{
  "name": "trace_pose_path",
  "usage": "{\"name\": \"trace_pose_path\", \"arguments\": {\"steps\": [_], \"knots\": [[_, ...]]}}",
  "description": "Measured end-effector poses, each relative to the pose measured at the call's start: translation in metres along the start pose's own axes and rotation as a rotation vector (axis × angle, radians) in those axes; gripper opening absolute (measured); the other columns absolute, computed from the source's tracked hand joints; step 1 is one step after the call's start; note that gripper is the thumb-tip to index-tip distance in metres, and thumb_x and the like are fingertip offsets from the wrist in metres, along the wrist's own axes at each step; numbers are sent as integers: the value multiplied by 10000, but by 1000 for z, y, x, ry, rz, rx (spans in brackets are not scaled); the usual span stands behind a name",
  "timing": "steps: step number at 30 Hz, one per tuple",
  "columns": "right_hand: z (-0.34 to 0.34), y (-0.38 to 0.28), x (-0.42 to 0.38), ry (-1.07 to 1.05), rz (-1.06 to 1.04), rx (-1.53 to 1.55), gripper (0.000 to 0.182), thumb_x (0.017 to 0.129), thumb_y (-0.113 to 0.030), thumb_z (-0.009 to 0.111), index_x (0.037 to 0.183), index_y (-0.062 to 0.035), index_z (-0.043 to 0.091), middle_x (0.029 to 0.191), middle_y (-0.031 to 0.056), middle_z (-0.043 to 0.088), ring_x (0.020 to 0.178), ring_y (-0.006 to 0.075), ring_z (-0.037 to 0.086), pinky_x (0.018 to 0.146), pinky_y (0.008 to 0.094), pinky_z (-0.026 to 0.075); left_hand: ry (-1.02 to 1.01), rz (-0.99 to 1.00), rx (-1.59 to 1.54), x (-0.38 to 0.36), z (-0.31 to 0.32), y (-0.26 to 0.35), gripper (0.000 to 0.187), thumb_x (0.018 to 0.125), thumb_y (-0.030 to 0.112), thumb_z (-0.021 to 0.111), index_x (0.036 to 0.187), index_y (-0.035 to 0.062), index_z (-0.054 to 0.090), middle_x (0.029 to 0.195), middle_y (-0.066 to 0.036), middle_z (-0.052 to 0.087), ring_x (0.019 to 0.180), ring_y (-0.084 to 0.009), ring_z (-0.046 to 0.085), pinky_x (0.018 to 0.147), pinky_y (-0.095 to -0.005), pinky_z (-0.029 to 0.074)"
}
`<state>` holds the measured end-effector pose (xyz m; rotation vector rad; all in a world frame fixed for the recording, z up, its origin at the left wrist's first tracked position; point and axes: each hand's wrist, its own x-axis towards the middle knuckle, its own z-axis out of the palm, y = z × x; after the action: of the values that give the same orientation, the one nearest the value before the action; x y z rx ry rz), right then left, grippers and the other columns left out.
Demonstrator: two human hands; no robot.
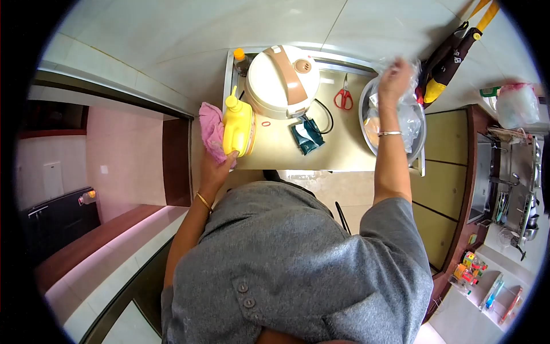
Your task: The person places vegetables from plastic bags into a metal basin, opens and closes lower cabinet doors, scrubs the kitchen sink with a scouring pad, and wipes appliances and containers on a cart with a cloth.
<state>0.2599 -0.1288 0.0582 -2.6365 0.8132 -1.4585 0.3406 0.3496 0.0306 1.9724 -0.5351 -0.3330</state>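
My left hand (215, 171) is closed on a pink cloth (211, 127) at the table's left edge. Its thumb lies against the lower corner of a yellow pump bottle (236, 129), which stands beside the cloth. Over a grey basin (363, 109) at the right end of the table is my right hand (395, 81), blurred by motion. The fingers look curled on a clear plastic bag (410, 81) that spreads around them above the rim. More clear plastic (409, 123) lies inside the basin, partly hidden by my forearm.
A cream and brown electric cooker (264, 86) stands at the table's back, beside a dark yellow-capped bottle (240, 60). Red-handled scissors (344, 100), a dark green packet (307, 136) and a red rubber band (266, 124) lie on the table (275, 155). A folded umbrella (450, 66) hangs right.
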Motion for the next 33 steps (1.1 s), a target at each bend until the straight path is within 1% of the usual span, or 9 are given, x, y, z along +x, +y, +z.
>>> {"name": "trace_pose_path", "arguments": {"steps": [1, 3, 5, 8, 11, 18, 24, 27, 33], "knots": [[18, -2, -19, -230, 27, 176, 292, 801, -49, 516, 1080, 37, 502, 988, 235, 587, 897, 411, 579, 758, 464, 463, 5, 8, 28, 0, 0, -4, 469, 764, 167, 709, 1141, -23, 504, 1047, -132, 597, 952, -235, 580, 827, -328, 448], [69, 5, -69, -755, 71, 68, 264, 826, -76, 500, 1071, 19, 514, 972, 231, 610, 863, 402, 607, 717, 461, 492, -4, 33, 70, 2, -1, -6, 486, 764, 174, 711, 1150, -24, 492, 1064, -135, 587, 959, -227, 574, 826, -319, 447], [99, -1, -117, -885, 316, -177, 229, 810, -90, 531, 1018, -4, 573, 1014, 263, 602, 884, 406, 604, 794, 455, 488, -24, -38, -44, -1, -1, -7, 487, 764, 173, 714, 1148, -24, 489, 1070, -134, 582, 958, -216, 571, 823, -310, 448], [123, 14, -159, -928, 540, -197, 221, 814, -100, 543, 1010, 0, 551, 1005, 261, 594, 887, 402, 602, 819, 449, 489, -46, -200, -279, -1, 1, -4, 463, 763, 155, 715, 1128, -24, 494, 1049, -123, 588, 938, -199, 573, 808, -299, 453], [111, 6, -184, -773, 286, -281, 374, 822, -246, 586, 1057, 12, 454, 1000, 243, 559, 915, 373, 594, 803, 436, 497, -35, -217, -160, -3, 1, -12, 438, 763, 139, 715, 1109, -21, 500, 1010, -110, 600, 914, -191, 579, 790, -299, 460], [94, -2, -168, -830, 660, -114, 423, 825, -316, 557, 1002, 44, 424, 924, 306, 606, 874, 393, 621, 777, 431, 502, -94, -244, 40, 0, -3, -18, 413, 763, 175, 715, 1066, -20, 514, 935, -119, 619, 833, -196, 606, 740, -315, 474], [47, -12, -137, -591, 385, 275, 378, 740, -100, 651, 1032, 15, 441, 868, 241, 607, 769, 382, 621, 696, 436, 501, -107, -261, -17, 0, -4, -3, 424, 756, 195, 716, 1063, -20, 517, 934, -154, 609, 839, -260, 603, 757, -343, 467], [31, 8, -123, -494, 309, 377, 347, 749, -23, 628, 1063, 8, 485, 885, 193, 607, 759, 313, 617, 692, 376, 500, -50, -210, 22, -4, 0, -25, 432, 754, 201, 718, 1063, -23, 516, 984, -170, 592, 903, -281, 582, 793, -358, 453], [30, 76, -134, -648, 700, 554, 236, 772, 43, 557, 1005, 13, 532, 857, 126, 629, 762, 195, 622, 681, 315, 496, -88, -160, 65, 0, -2, -23, 444, 760, 209, 713, 1078, -28, 512, 1031, -174, 577, 940, -289, 569, 818, -363, 442]]}}
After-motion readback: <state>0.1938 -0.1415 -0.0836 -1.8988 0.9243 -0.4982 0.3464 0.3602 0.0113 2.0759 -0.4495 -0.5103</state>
